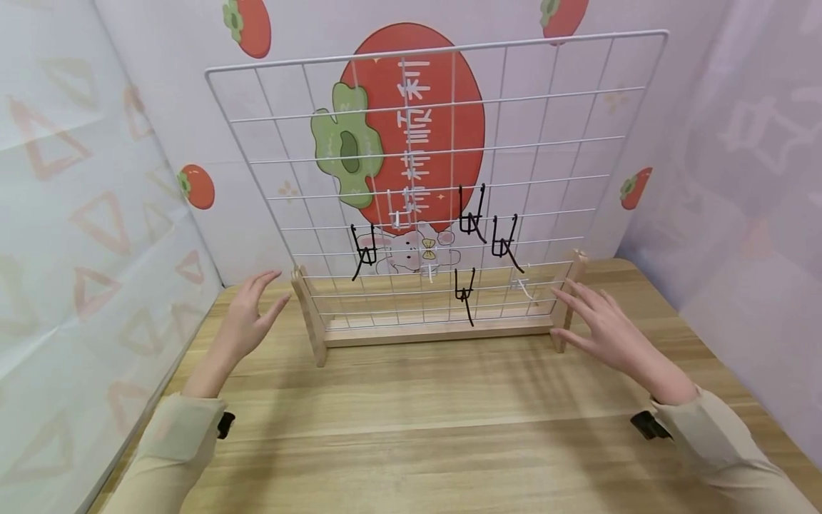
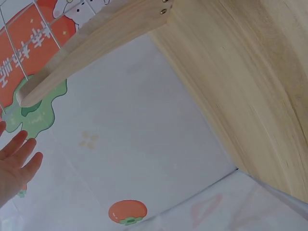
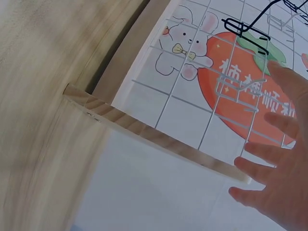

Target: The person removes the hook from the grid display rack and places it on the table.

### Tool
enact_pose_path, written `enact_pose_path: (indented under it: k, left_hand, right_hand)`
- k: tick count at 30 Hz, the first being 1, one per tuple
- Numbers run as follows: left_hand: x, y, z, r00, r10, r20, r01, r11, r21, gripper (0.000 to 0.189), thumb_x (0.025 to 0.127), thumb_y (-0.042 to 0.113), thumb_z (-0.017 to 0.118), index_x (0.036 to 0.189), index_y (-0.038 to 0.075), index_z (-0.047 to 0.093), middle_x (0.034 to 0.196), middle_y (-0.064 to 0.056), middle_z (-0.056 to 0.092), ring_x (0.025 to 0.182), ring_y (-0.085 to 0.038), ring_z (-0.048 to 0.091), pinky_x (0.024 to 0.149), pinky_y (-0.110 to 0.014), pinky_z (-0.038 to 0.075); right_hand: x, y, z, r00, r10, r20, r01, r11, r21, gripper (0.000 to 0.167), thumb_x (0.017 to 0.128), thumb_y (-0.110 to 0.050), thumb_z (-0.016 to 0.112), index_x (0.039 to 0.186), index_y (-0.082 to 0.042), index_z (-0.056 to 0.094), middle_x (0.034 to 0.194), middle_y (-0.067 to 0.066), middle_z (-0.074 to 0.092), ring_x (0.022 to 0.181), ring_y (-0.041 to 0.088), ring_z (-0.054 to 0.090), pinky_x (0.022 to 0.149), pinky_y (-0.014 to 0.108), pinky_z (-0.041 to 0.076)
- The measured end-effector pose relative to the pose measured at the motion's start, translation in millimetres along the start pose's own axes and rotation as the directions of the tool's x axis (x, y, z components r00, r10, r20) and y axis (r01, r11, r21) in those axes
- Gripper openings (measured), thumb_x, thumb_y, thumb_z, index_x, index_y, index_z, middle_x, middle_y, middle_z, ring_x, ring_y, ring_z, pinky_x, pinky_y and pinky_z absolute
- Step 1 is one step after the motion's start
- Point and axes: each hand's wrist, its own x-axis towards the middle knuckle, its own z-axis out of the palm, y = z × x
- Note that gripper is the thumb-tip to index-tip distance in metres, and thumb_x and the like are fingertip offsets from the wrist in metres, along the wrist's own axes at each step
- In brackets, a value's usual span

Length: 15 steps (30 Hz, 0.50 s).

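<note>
A white wire grid panel [image 1: 438, 150] stands tilted in a wooden base [image 1: 439, 333]. Several black hooks hang on it, among them a left one [image 1: 366, 255] and a low one [image 1: 463, 293]. White hooks hang there too, one of them high [image 1: 398, 215]. My left hand [image 1: 245, 318], fingers spread and holding nothing, is just left of the base's left wooden side piece [image 1: 310, 318]. Beside the right side piece [image 1: 569, 303], my right hand [image 1: 606, 330] has its fingers extended and holds nothing; whether its fingertips touch the wood I cannot tell.
The stand rests on a wood-grain table [image 1: 411, 428]. Close behind it rises a white backdrop [image 1: 514, 43] printed with persimmons and a rabbit. More patterned sheeting [image 1: 96, 214] borders the table on the left, and also on the right.
</note>
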Motion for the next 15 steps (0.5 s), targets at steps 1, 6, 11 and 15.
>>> enact_pose_path:
  k: [1, 6, 11, 15]
  left_hand:
    - [1.9, -0.4, 0.0, 1.0, -0.013, -0.005, 0.013, 1.0, -0.015, 0.041, 0.088, 0.016, 0.056, 0.119, -0.008, 0.045, 0.117, -0.028, 0.045, 0.109, -0.043, 0.04, 0.089, -0.055, 0.031]
    - [10.7, -1.7, 3.0, 0.998, -0.049, -0.037, 0.047, 0.997, -0.067, 0.037, 0.087, 0.011, 0.056, 0.117, -0.008, 0.046, 0.113, -0.027, 0.048, 0.107, -0.041, 0.042, 0.088, -0.053, 0.032]
    - [18.1, -3.4, 7.6, 0.996, -0.073, -0.053, 0.067, 0.992, -0.11, 0.036, 0.086, 0.008, 0.057, 0.116, -0.009, 0.047, 0.111, -0.027, 0.05, 0.104, -0.04, 0.045, 0.088, -0.05, 0.034]
    - [23.4, -4.3, 9.8, 0.991, -0.129, -0.034, 0.122, 0.979, -0.166, 0.034, 0.088, 0.008, 0.053, 0.118, -0.009, 0.046, 0.112, -0.027, 0.05, 0.105, -0.04, 0.047, 0.09, -0.048, 0.036]
  right_hand:
    - [1.2, 0, 0, 1.0, -0.012, -0.015, 0.012, 1.0, 0.005, 0.065, 0.076, -0.027, 0.069, 0.13, -0.006, 0.04, 0.129, 0.028, 0.036, 0.113, 0.044, 0.036, 0.093, 0.06, 0.023]
    - [5.6, 3, 3, 0.998, -0.024, -0.055, 0.026, 0.999, 0.03, 0.061, 0.073, -0.021, 0.071, 0.125, -0.001, 0.045, 0.126, 0.027, 0.04, 0.108, 0.046, 0.04, 0.085, 0.059, 0.032]
    - [9.9, 6, 7, 0.996, -0.021, -0.086, 0.025, 0.999, 0.045, 0.061, 0.065, -0.006, 0.075, 0.12, 0.002, 0.048, 0.123, 0.026, 0.044, 0.107, 0.044, 0.042, 0.082, 0.056, 0.037]
    - [13.7, 7, 11, 0.993, -0.013, -0.114, 0.021, 0.997, 0.071, 0.058, 0.062, -0.002, 0.076, 0.115, 0.003, 0.052, 0.12, 0.025, 0.047, 0.106, 0.043, 0.044, 0.082, 0.054, 0.039]
